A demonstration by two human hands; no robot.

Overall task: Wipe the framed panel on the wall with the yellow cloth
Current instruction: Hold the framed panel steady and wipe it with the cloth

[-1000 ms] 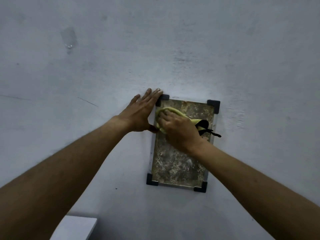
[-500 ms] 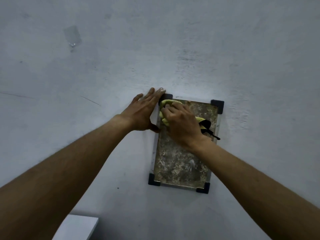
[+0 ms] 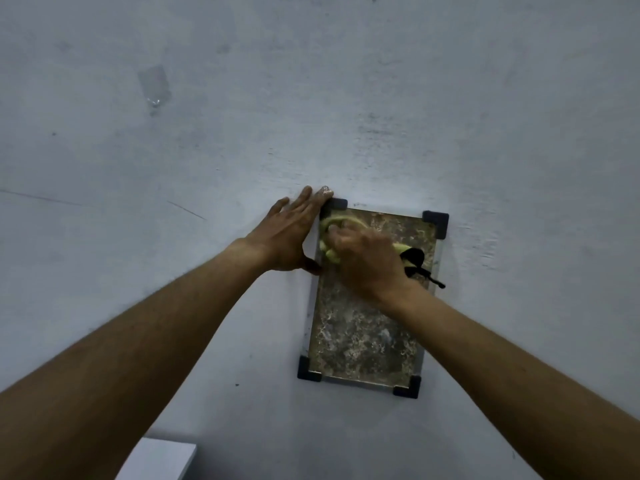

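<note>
A framed panel [image 3: 363, 337] with a mottled brown face and black corner caps hangs on the pale wall. My right hand [image 3: 367, 261] grips a bunched yellow cloth [image 3: 329, 254] and presses it against the panel's upper left part; a black tag of the cloth [image 3: 415, 259] sticks out to the right of the hand. My left hand [image 3: 287, 237] lies flat on the wall with straight fingers, right beside the panel's left edge, its fingertips at the top left corner cap.
A clear adhesive hook [image 3: 154, 86] is stuck on the wall at upper left. The corner of a white surface [image 3: 159, 460] shows at the bottom, below my left forearm. The wall around the panel is bare, with faint scuffs.
My right hand slid the cloth up to the panel's top left corner and has come slightly down again. My left hand has kept its place on the wall.
</note>
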